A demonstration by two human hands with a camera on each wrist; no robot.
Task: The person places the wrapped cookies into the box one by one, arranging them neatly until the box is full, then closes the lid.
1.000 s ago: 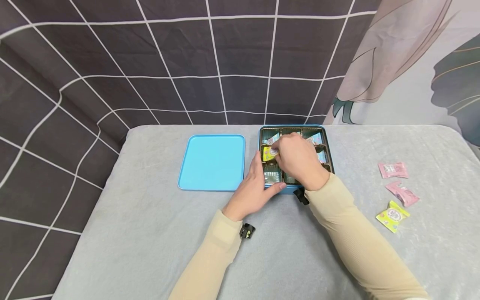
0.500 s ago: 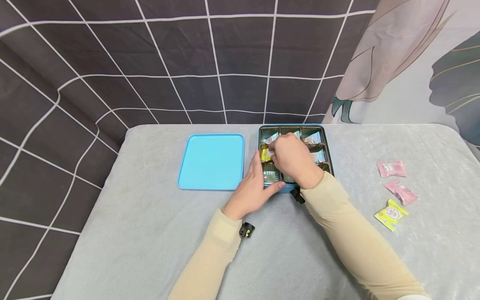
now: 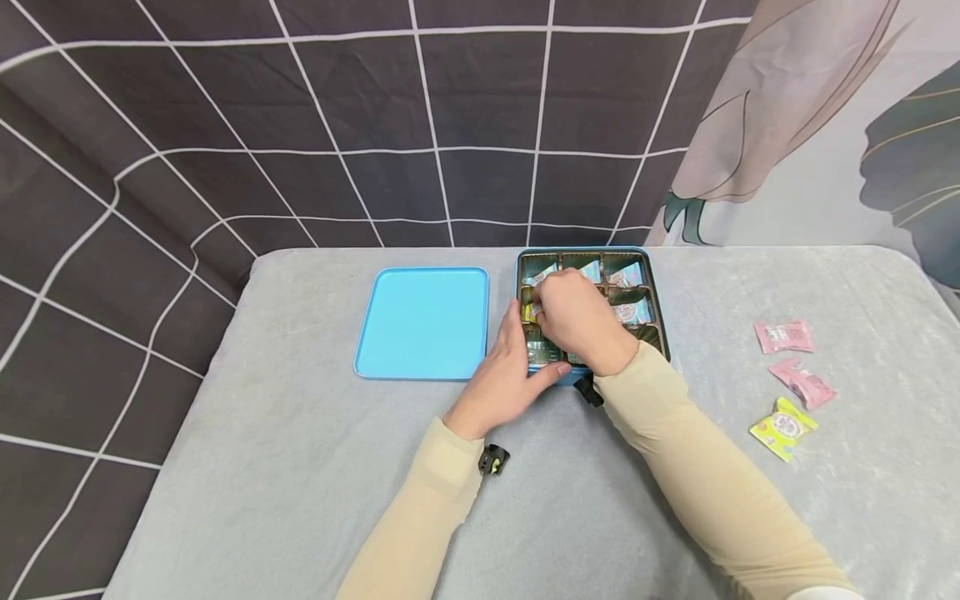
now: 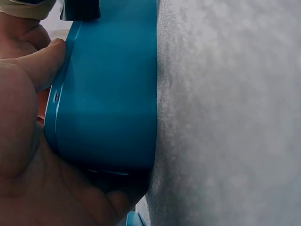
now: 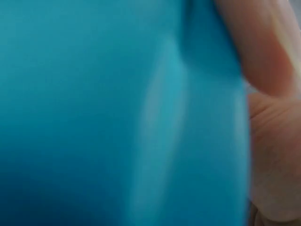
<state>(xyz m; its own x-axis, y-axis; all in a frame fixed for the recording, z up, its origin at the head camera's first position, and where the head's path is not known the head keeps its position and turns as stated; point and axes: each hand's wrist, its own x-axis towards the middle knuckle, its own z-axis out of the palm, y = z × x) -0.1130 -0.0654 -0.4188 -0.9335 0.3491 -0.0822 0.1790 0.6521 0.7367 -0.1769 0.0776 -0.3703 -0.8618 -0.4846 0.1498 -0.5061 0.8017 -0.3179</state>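
Observation:
A blue box point(image 3: 572, 376) with a dark divided insert point(image 3: 542, 343) holds wrapped candies in several compartments. My left hand point(image 3: 498, 386) is at its near left corner, fingers straight along the left side, thumb on the front rim. The left wrist view shows that thumb point(image 4: 49, 59) against the box wall point(image 4: 106, 89). My right hand point(image 3: 581, 317) reaches down into the middle-left compartment, pinching a yellow-wrapped candy point(image 3: 529, 313); most of the candy and the fingertips are hidden. In the right wrist view, the blurred box wall point(image 5: 84, 103) fills most of the picture.
A flat light-blue lid point(image 3: 422, 323) lies left of the box. Blue-wrapped candies point(image 3: 633, 312) sit in other compartments. To the right, on the grey cloth point(image 3: 285, 467), are two pink candies point(image 3: 783, 337) and a loose yellow candy point(image 3: 783, 428). A dark checked curtain point(image 3: 360, 100) hangs behind.
My right hand has shifted slightly left and covers more of the yellow candy in the compartment. More blue candies show on its right. My left hand stays at the corner.

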